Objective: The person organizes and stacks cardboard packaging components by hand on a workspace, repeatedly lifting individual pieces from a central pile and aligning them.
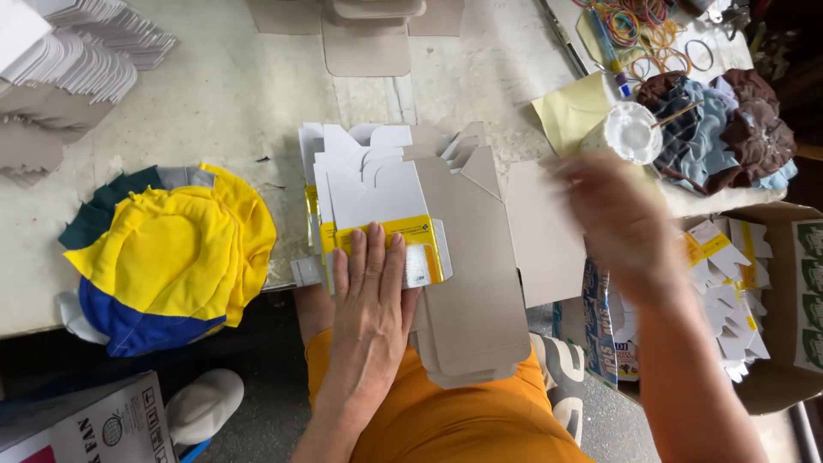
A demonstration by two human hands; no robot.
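Note:
My left hand (370,283) lies flat, fingers together, on a stack of flattened white and yellow carton blanks (377,193) at the table's front edge. Grey cardboard blanks (476,257) lie beside and under that stack, hanging over my lap. Raised and blurred with motion, my right hand (613,214) hovers over the right part of the table, near a white cup of paste (630,131) with a stick in it. I cannot make out anything in the right hand.
A yellow and blue cloth bundle (167,257) sits at the left table edge. Stacks of white blanks (77,47) lie far left. Rubber bands (639,26) and brown and blue rags (724,129) are at the far right. A cardboard box (771,291) with folded cartons stands at my right.

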